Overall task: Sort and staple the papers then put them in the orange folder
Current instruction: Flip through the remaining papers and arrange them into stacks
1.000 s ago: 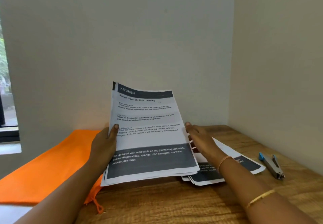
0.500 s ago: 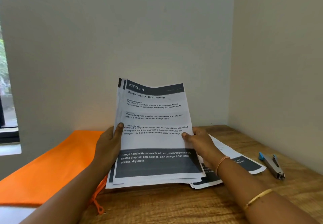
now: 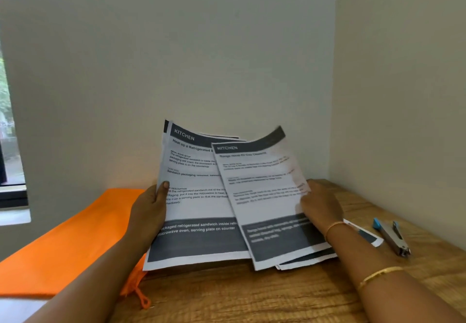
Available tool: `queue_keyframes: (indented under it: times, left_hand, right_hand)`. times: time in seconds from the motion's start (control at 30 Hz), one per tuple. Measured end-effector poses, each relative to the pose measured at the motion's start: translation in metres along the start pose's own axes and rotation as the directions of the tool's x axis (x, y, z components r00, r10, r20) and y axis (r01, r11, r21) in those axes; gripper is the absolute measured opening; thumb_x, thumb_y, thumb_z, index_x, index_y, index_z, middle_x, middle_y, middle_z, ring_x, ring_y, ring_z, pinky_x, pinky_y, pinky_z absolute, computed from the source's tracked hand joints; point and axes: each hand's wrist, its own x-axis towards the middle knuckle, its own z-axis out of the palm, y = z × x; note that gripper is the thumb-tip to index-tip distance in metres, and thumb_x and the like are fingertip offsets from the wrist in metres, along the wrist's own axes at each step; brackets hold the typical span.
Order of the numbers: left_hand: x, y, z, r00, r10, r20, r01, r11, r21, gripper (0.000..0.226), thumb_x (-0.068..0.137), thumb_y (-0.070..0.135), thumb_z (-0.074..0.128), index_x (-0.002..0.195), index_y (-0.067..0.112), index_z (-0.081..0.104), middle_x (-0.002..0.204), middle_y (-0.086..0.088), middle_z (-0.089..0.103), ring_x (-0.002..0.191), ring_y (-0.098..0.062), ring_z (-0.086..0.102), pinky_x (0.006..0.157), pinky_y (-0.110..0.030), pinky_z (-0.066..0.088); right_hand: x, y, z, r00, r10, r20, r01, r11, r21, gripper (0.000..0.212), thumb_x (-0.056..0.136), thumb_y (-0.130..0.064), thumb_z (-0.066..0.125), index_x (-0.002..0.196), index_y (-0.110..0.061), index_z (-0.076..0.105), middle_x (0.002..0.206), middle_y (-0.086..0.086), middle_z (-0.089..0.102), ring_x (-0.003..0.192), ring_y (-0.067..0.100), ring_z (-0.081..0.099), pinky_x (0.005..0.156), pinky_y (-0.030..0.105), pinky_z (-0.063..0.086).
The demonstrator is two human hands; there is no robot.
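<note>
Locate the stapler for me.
In the head view the stapler lies on the wooden table at far right, near the side wall, just right of the loose papers and the right hand.

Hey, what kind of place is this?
Probably an office or study corner: a wooden desk against bare walls, with printed papers, a stapler and an orange folder.

orange folder (image 3: 63, 242), black-banded white papers (image 3: 199, 196), blue-tipped stapler (image 3: 390, 237)

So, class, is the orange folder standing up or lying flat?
Lying flat: the orange folder spreads across the table, left of the papers.
</note>
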Motion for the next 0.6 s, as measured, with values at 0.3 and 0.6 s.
queue_keyframes:
  times: [0.3,0.6]
  left_hand:
    - [0.003,-0.003,-0.006,0.998,-0.057,-0.037,0.056,0.998,-0.024,0.036,0.101,0.035,0.033,0.097,0.010,0.059,0.076,0.001,0.058,0.067,-0.008,0.051,0.055,-0.021,0.034]
    - [0.004,-0.003,-0.007,0.996,-0.080,-0.037,0.078,0.995,-0.064,0.036,0.101,0.036,0.034,0.097,0.010,0.058,0.080,-0.002,0.060,0.067,-0.011,0.053,0.055,-0.023,0.035]
  right_hand:
    - [0.028,0.046,0.010,0.974,0.224,0.035,-0.193,0.898,-0.396,0.037,0.098,-0.030,0.045,0.131,-0.013,0.050,0.134,0.012,0.051,0.122,0.029,0.048,0.109,0.044,0.031]
    - [0.031,0.061,0.017,0.995,0.009,0.099,0.048,0.833,-0.552,0.065,0.085,-0.035,0.048,0.146,-0.034,0.024,0.136,0.010,0.048,0.120,0.029,0.051,0.101,0.046,0.041]
